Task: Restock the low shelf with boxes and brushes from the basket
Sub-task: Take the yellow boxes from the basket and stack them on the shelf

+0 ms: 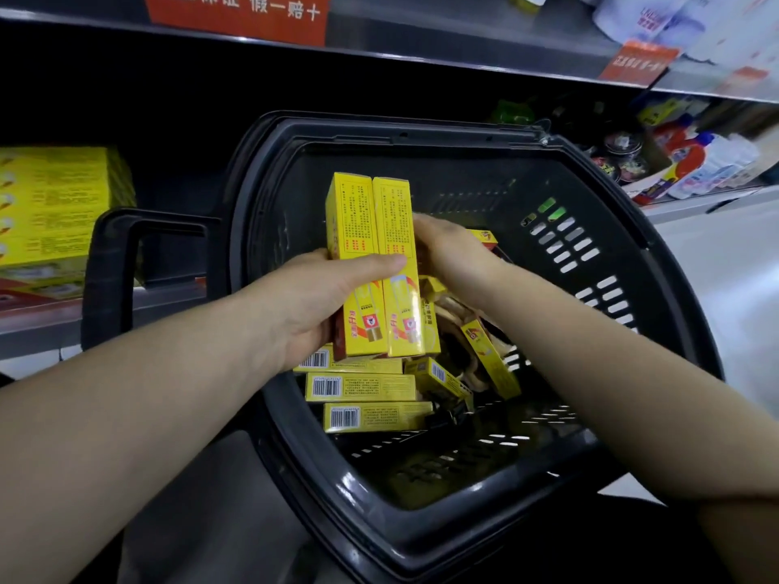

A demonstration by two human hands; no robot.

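Held boxes: two long yellow boxes stand side by side, upright and leaning slightly, above the middle of the basket.
Left hand: your left hand grips the pair from the left, thumb laid across both fronts, the other fingers curled behind them out of sight.
Right hand: your right hand touches the right edge of the pair; its fingers bend round behind the box, so you cannot tell how firmly they grip.
Loose boxes: more yellow boxes lie flat in the basket under your left hand, barcodes up; another box leans tilted beneath your right wrist.
Brushes: pale, brownish shapes show between the loose boxes; too hidden to say for sure.
Basket: the black plastic basket with slotted walls sits in front of the shelving, its handle to the left.
Low shelf: the low shelf on the left carries a stack of yellow cartons.
Further off: bottles stand on the shelf at far right; red signs hang on the shelf edge above.
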